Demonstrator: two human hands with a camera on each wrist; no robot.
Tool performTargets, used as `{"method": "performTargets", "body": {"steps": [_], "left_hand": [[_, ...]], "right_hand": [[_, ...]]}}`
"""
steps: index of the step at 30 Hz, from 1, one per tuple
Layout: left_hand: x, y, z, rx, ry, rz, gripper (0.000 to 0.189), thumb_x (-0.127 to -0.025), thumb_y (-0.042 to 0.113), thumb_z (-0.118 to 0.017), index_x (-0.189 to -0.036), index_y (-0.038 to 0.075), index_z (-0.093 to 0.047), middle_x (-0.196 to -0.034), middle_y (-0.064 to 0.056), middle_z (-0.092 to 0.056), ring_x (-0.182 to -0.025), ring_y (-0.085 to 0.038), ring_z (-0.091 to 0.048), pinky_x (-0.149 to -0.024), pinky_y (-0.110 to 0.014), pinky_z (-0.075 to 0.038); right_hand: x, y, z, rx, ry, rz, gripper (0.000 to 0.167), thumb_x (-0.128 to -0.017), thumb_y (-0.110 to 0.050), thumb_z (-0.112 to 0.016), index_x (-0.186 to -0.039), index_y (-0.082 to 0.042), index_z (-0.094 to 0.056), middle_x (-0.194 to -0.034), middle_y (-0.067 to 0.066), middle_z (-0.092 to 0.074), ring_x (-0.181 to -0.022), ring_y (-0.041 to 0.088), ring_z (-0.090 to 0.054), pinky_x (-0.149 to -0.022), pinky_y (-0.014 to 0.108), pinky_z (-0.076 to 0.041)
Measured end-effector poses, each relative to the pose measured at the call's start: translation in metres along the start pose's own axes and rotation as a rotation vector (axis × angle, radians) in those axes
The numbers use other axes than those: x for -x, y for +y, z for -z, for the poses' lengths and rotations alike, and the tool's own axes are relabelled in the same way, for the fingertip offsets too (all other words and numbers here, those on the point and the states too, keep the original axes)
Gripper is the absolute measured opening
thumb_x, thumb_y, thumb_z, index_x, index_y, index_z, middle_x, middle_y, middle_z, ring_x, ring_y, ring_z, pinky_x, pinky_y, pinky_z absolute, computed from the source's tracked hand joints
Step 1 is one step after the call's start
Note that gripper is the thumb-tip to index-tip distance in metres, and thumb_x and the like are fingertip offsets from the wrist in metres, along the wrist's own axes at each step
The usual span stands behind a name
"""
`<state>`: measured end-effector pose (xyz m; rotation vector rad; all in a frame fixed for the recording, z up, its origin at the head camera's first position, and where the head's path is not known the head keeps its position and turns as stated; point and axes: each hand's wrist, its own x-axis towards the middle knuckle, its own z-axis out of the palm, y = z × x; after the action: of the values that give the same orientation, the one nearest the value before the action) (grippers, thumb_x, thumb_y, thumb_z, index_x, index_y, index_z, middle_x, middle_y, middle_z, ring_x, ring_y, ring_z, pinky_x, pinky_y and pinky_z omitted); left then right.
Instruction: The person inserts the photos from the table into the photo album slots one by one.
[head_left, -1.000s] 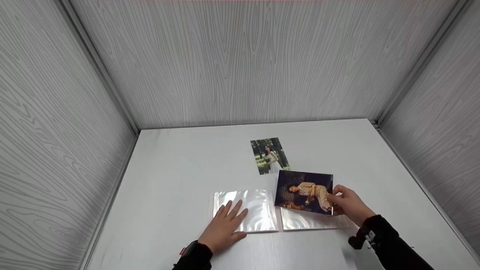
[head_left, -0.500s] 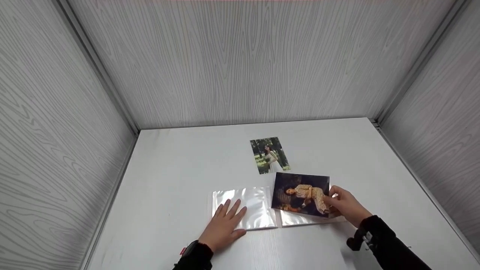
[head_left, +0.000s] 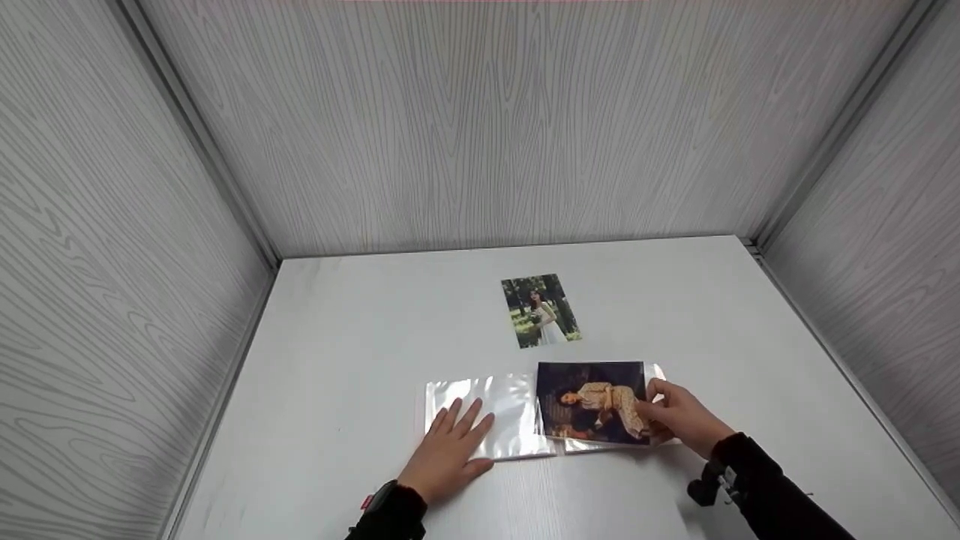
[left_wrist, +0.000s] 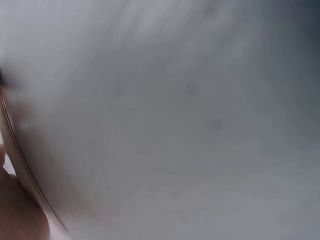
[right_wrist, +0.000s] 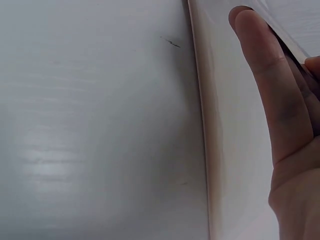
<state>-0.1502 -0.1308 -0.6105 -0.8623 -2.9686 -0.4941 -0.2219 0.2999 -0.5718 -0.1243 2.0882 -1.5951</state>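
Note:
An album with clear plastic sleeves (head_left: 517, 420) lies spread on the table, its two leaves side by side. My left hand (head_left: 448, 454) rests flat on the left leaf with its fingers spread. Between thumb and fingers my right hand (head_left: 684, 414) pinches the right edge of a dark photo (head_left: 592, 401) of a person in patterned clothes. The photo covers most of the right leaf; whether any of it is inside the sleeve I cannot tell. In the right wrist view the fingers (right_wrist: 275, 85) lie over the pale sleeve, beside the photo's edge.
Beyond the album a second photo (head_left: 540, 310), of a person in white among trees, lies on the white table (head_left: 360, 322). Wood-grained grey panels (head_left: 480, 127) stand at the back and both sides.
My right hand has brought the dark photo down and to the left over the right leaf, turning it almost level. The left hand has stayed on the left leaf.

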Motion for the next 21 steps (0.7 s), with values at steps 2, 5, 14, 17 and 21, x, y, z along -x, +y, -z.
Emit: {"method": "performTargets", "body": {"steps": [2, 5, 14, 17, 21], "left_hand": [[-0.0002, 0.0011, 0.0022, 0.003, -0.017, 0.007, 0.067, -0.103, 0.049, -0.052, -0.157, 0.012, -0.042, -0.166, -0.016, -0.029, -0.152, -0.045, -0.024, -0.123, -0.058, -0.022], [-0.0003, 0.0017, 0.0036, 0.007, -0.034, 0.016, 0.067, -0.103, 0.049, -0.052, -0.158, 0.012, -0.041, -0.167, -0.016, -0.028, -0.153, -0.044, -0.023, -0.123, -0.057, -0.021], [-0.0001, 0.0016, 0.0022, -0.004, -0.048, 0.026, 0.067, -0.103, 0.050, -0.050, -0.158, 0.014, -0.040, -0.168, -0.014, -0.027, -0.153, -0.042, -0.023, -0.124, -0.055, -0.020], [-0.0006, 0.0013, 0.0025, -0.007, -0.054, 0.028, 0.067, -0.103, 0.051, -0.050, -0.159, 0.014, -0.039, -0.168, -0.013, -0.025, -0.154, -0.041, -0.021, -0.125, -0.055, -0.020], [-0.0011, 0.0006, 0.0022, -0.011, -0.062, 0.032, 0.067, -0.103, 0.051, -0.050, -0.159, 0.015, -0.038, -0.169, -0.013, -0.024, -0.154, -0.041, -0.020, -0.125, -0.055, -0.020]], "right_hand": [[-0.0001, -0.0005, -0.0008, -0.003, -0.006, -0.006, 0.029, -0.101, -0.022, -0.065, -0.095, -0.007, -0.041, -0.086, 0.010, -0.074, -0.070, 0.017, -0.068, -0.060, 0.032, -0.059], [0.0000, -0.0005, -0.0015, -0.017, -0.016, -0.011, 0.028, -0.101, -0.021, -0.065, -0.095, -0.007, -0.042, -0.087, 0.010, -0.075, -0.069, 0.016, -0.069, -0.060, 0.031, -0.058], [-0.0007, 0.0037, 0.0006, -0.059, -0.056, -0.042, 0.023, -0.100, -0.023, -0.066, -0.101, -0.006, -0.051, -0.083, 0.007, -0.074, -0.067, 0.013, -0.069, -0.060, 0.030, -0.058], [-0.0008, 0.0040, 0.0024, -0.069, -0.076, -0.047, 0.022, -0.101, -0.023, -0.066, -0.103, -0.005, -0.053, -0.084, 0.007, -0.075, -0.068, 0.012, -0.069, -0.060, 0.028, -0.057], [-0.0002, 0.0023, 0.0047, -0.087, -0.103, -0.051, 0.023, -0.102, -0.024, -0.065, -0.105, -0.006, -0.052, -0.080, 0.003, -0.072, -0.065, 0.010, -0.065, -0.059, 0.027, -0.055]]}}
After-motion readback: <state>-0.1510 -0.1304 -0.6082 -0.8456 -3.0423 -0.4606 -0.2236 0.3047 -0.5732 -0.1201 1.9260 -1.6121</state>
